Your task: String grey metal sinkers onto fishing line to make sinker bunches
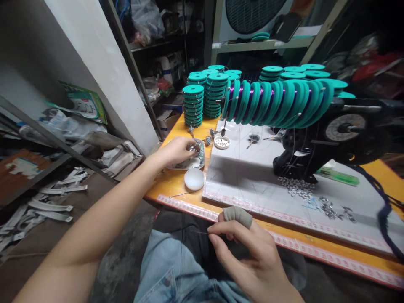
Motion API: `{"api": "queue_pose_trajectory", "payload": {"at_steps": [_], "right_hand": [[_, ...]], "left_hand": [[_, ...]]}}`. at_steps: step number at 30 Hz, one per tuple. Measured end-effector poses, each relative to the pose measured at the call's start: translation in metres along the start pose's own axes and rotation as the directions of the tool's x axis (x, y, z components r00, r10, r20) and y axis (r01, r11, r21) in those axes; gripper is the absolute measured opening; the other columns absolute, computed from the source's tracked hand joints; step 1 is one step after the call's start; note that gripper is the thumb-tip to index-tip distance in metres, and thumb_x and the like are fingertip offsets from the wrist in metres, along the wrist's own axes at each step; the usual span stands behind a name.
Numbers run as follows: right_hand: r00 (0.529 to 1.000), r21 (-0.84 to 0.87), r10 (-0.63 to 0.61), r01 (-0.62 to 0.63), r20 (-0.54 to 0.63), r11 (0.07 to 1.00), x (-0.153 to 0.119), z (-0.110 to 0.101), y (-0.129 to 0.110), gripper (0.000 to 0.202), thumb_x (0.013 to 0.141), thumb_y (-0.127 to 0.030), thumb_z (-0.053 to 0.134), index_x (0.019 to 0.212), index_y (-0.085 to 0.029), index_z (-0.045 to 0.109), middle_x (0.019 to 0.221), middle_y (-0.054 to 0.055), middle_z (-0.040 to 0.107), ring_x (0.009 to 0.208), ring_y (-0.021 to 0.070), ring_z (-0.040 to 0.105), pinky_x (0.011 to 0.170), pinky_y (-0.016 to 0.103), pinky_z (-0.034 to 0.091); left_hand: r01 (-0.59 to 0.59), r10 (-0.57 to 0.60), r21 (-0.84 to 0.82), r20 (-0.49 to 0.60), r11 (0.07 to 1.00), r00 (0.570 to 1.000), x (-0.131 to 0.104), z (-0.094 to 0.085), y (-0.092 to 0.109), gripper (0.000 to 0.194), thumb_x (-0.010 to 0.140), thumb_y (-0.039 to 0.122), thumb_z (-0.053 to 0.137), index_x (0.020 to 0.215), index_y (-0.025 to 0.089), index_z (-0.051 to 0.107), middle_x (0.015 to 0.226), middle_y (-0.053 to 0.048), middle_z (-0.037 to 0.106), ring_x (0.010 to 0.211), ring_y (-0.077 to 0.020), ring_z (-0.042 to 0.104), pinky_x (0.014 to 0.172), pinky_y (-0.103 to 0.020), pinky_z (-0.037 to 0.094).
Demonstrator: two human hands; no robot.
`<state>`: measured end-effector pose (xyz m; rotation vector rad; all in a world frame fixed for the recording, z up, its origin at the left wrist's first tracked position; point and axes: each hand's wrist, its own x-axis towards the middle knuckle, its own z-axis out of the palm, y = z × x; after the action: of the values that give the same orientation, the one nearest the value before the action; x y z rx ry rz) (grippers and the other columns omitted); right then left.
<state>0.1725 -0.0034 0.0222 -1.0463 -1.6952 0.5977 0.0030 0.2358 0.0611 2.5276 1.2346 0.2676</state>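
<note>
Fine strand (200,232): thin, near straight; located above the lap, in front of the table edge, its tip in the right hand.
Right hand (249,248): narrow pinch, thumb and forefinger closed on the strand; ribbed grey cloth sleeve (239,216) round one bent finger.
Left hand (178,150): fingers bent down into the white tray (186,165); grip partly hidden, cannot tell whether closed on a piece.
Tray contents: small shiny metallic pieces (201,156).
Beside tray: smooth round white dish (194,179), in front; small round cup (222,142) of tiny bits, to its right.
Spools (268,101): turquoise discs, purple windings between, in a row on the black machine (315,145); more turquoise spools (193,105) stacked behind.
Dial (345,127): pale, circular, on machine; marks too small to read.
Edge strip (315,248): clear-covered, red repeated print, illegible.
Board (252,176): flat, grey, on orange-yellow table (176,191); loose silvery pieces (296,188) near machine base.
Green packet (83,101): glossy, left shelving; lettering unreadable.
</note>
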Motion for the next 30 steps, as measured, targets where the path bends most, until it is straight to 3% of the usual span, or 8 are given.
{"api": "queue_pose_trajectory", "payload": {"at_steps": [4,10,19,25,30], "right_hand": [[1.000,-0.012,-0.003,0.003,-0.012,1.000,0.001,-0.001,-0.001,0.013,0.092,-0.009,0.060,0.094,-0.020,0.067,0.083,0.002,0.059,0.075,0.0137,0.058,0.064,0.024,0.048],[1.000,-0.001,0.001,-0.001,0.001,1.000,0.002,0.001,-0.001,0.012,0.093,-0.011,0.059,0.093,-0.019,0.067,0.081,0.002,0.059,0.073,0.0139,0.058,0.063,0.025,0.048],[0.999,-0.004,0.038,-0.038,0.027,0.999,0.000,0.002,0.002,0.012,0.094,-0.012,0.059,0.094,-0.021,0.067,0.083,0.003,0.060,0.075,0.0148,0.058,0.064,0.025,0.048],[1.000,-0.009,0.012,-0.012,0.013,1.000,-0.001,0.000,0.002,0.011,0.094,-0.012,0.059,0.095,-0.020,0.067,0.083,0.003,0.060,0.076,0.0145,0.059,0.065,0.025,0.048],[1.000,-0.008,0.023,-0.023,0.001,1.000,-0.001,-0.002,0.002,0.012,0.094,-0.011,0.059,0.094,-0.020,0.067,0.082,0.003,0.061,0.074,0.0146,0.059,0.065,0.025,0.049]], "left_hand": [[-0.028,0.029,0.021,-0.010,0.999,1.000,0.008,0.009,0.004,0.019,0.082,0.027,0.063,0.093,0.020,0.077,0.090,-0.005,0.078,0.079,-0.0224,0.068,0.067,-0.028,0.045],[-0.038,0.039,0.077,-0.013,0.996,0.999,0.005,0.009,0.000,0.018,0.081,0.029,0.065,0.092,0.022,0.076,0.087,-0.006,0.078,0.077,-0.0237,0.067,0.068,-0.030,0.045],[-0.036,0.030,0.123,0.052,0.992,0.998,-0.014,-0.014,-0.004,0.016,0.074,0.020,0.067,0.085,0.020,0.078,0.077,-0.005,0.077,0.068,-0.0223,0.067,0.063,-0.028,0.044],[-0.007,0.012,0.128,-0.045,0.992,0.999,0.000,0.009,0.006,0.026,0.082,0.020,0.057,0.097,0.017,0.079,0.093,-0.011,0.079,0.084,-0.0258,0.070,0.072,-0.031,0.047],[-0.002,0.003,0.099,-0.011,0.995,1.000,0.004,0.012,0.008,0.023,0.080,0.022,0.059,0.089,0.020,0.080,0.091,-0.008,0.080,0.085,-0.0259,0.071,0.075,-0.031,0.049]]}}
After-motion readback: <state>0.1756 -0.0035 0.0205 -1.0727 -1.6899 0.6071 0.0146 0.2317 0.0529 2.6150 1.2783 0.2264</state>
